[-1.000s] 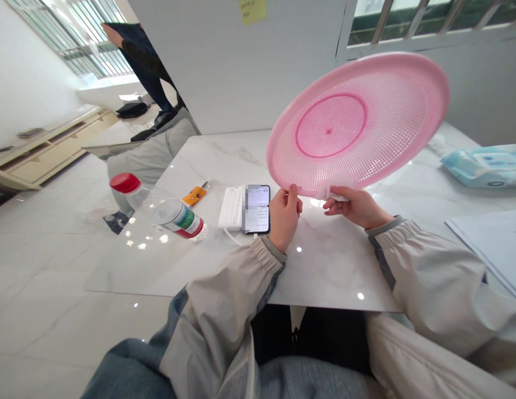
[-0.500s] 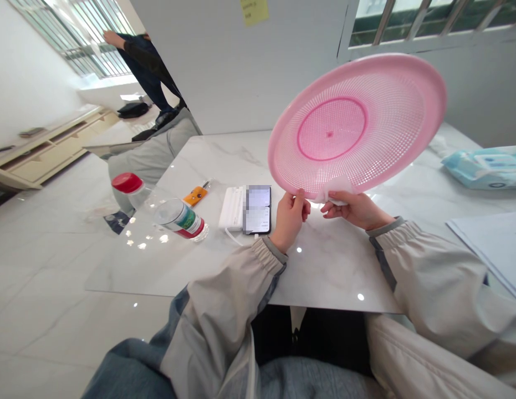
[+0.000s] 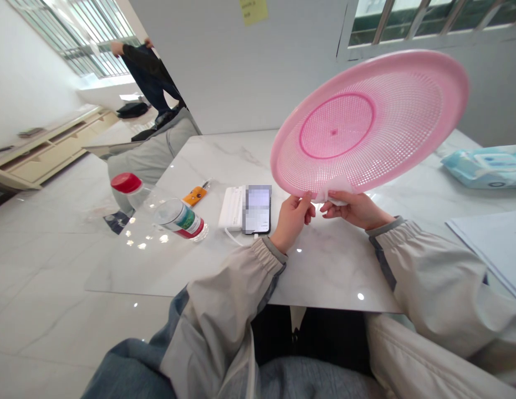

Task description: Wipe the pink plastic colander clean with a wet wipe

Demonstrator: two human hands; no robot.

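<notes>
A round pink mesh basket (image 3: 401,122) is held up on a tilt above the table, its hollow side facing me. My left hand (image 3: 293,219) pinches its near rim between thumb and fingers. Just to the right, my right hand (image 3: 353,209) is closed on a white wipe (image 3: 338,188), which is folded over the same rim and lies partly against the mesh. The fingertips of both hands are close together. Part of the rim is hidden under the wipe.
On the white marbled table (image 3: 236,155) are a phone (image 3: 258,210), a white power bank (image 3: 231,209), an orange key holder (image 3: 195,196) and a red-capped bottle (image 3: 187,219). A blue wipes pack (image 3: 490,166) and papers (image 3: 490,238) lie right. Another person (image 3: 147,72) holds dark trousers beyond.
The pink basket has turned and shifted a little to the right, its far edge now further right. My left hand has moved slightly right along with the rim; the right hand stays in place.
</notes>
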